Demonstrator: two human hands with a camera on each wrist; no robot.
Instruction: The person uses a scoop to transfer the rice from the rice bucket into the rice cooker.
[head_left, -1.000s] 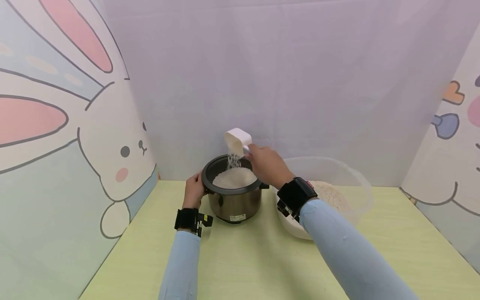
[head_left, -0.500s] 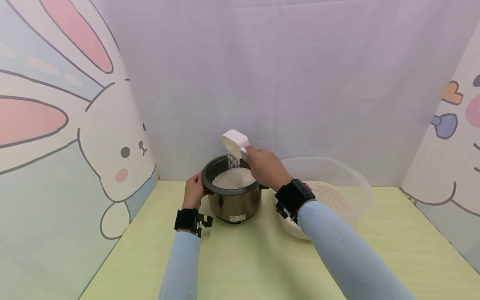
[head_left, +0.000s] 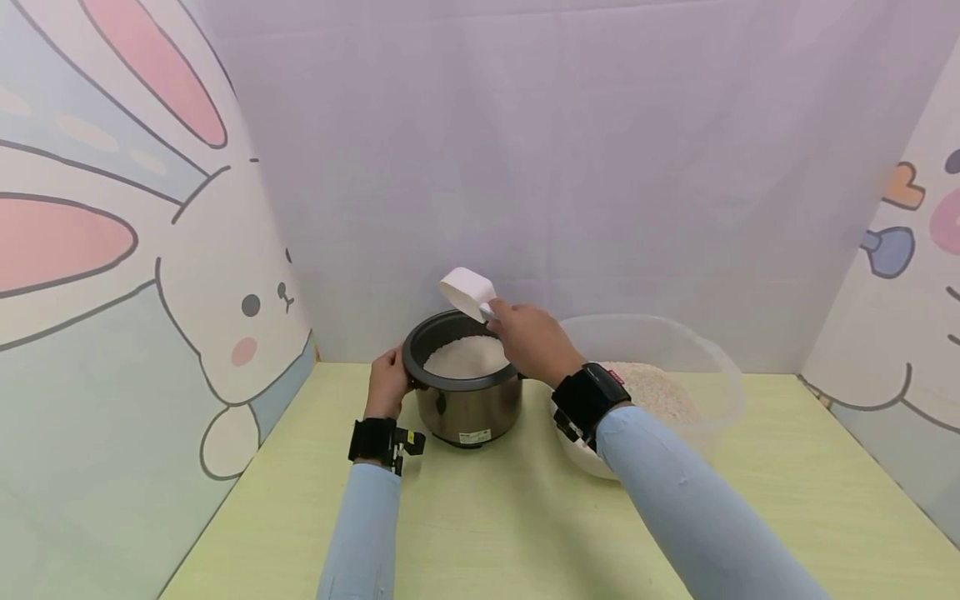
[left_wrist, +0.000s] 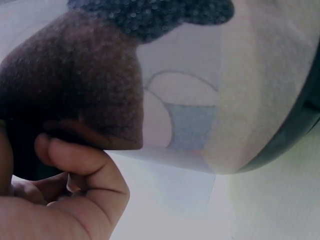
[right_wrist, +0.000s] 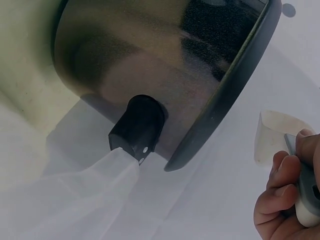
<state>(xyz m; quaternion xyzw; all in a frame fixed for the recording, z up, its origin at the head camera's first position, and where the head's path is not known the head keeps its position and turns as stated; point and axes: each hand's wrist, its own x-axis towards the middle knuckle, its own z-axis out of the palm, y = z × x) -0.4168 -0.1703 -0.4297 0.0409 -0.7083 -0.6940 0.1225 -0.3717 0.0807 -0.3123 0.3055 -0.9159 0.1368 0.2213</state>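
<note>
A dark metallic rice cooker (head_left: 480,410) stands upright on the table, with a heap of white rice (head_left: 465,358) inside. My left hand (head_left: 387,383) grips its left side handle (left_wrist: 30,162), thumb and fingers curled round the black piece in the left wrist view. Over the cooker's far right rim, my right hand (head_left: 536,342) pinches the handle of a white measuring scoop (head_left: 468,292), whose cup is tipped toward the left. No grains fall from it. In the right wrist view the scoop's cup (right_wrist: 270,145) shows beyond the fingers, and the cooker's right handle (right_wrist: 137,125) is free.
A clear plastic tub (head_left: 723,367) of rice (head_left: 656,392) sits right of the cooker, partly behind my right forearm. A pale curtain (head_left: 637,167) closes the back of the light green table (head_left: 480,533). Rabbit-printed panels (head_left: 195,292) flank it.
The stream of rice from the scoop has stopped. My right hand and the scoop have shifted slightly left and down. My left hand keeps its grip on the cooker's handle.
</note>
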